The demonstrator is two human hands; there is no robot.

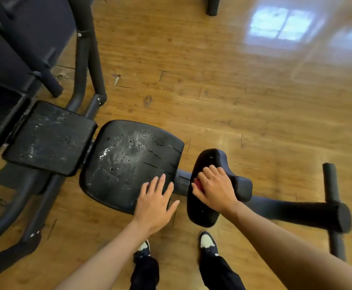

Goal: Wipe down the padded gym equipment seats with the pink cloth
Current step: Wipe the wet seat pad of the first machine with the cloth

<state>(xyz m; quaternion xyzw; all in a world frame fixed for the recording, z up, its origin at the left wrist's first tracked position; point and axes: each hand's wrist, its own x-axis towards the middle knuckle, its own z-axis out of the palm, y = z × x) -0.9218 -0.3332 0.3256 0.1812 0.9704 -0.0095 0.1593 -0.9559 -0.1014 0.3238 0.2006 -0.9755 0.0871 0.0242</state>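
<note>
Black cracked vinyl, three pads counted left to right: square back pad (49, 138), wide seat pad (129, 162) (both flaked, shiny wet patches), small saddle pad (207, 185). One pink cloth (198, 183), mostly hidden under my right hand (217, 190), only a reddish-pink edge showing; it sits on the saddle pad, my fingers curled down over it. My left hand (156, 203) lies with fingers spread and straight over the seat pad's near right corner. Two shoes (207, 242), the left one partly behind my forearm. Machine frame (83, 65) cut off at left edge.
</note>
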